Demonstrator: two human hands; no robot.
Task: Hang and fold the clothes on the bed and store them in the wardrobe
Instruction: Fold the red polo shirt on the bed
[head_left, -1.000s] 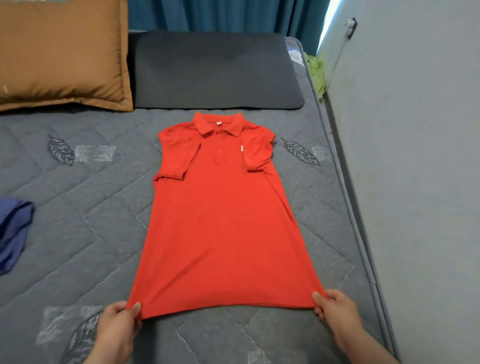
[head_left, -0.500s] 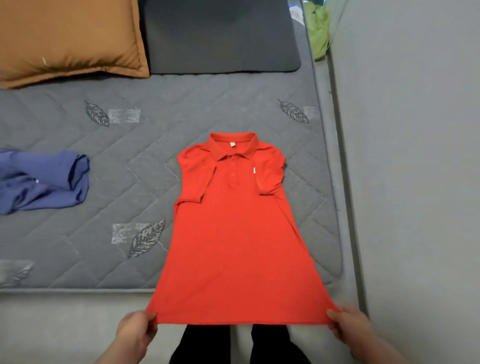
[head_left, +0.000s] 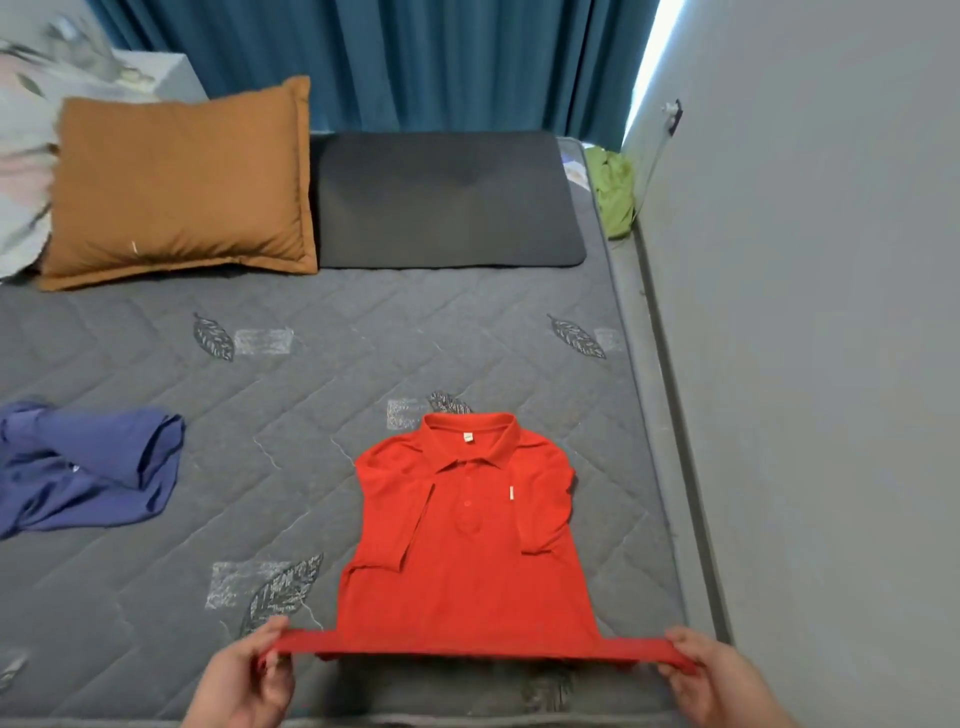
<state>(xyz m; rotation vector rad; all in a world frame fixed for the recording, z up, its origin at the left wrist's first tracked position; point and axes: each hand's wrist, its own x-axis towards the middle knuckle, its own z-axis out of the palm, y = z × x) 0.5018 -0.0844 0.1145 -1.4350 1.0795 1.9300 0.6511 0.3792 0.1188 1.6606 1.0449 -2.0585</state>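
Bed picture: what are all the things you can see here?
mattress: one, grey quilted, fills the view
red polo shirt: one, red, mattress's near end, sleeves folded in
blue garment: one, blue, crumpled at left
brown pillow: one, orange-brown, far left
dark pillow: one, dark grey, beside the brown pillow
green cloth: one, green, far right edge
curtain: one, teal, behind the pillows
left hand: one, grips the shirt hem's left corner
right hand: one, grips the hem's right corner

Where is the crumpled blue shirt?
In the head view, the crumpled blue shirt lies far left on the grey quilted mattress, left of the red polo shirt.
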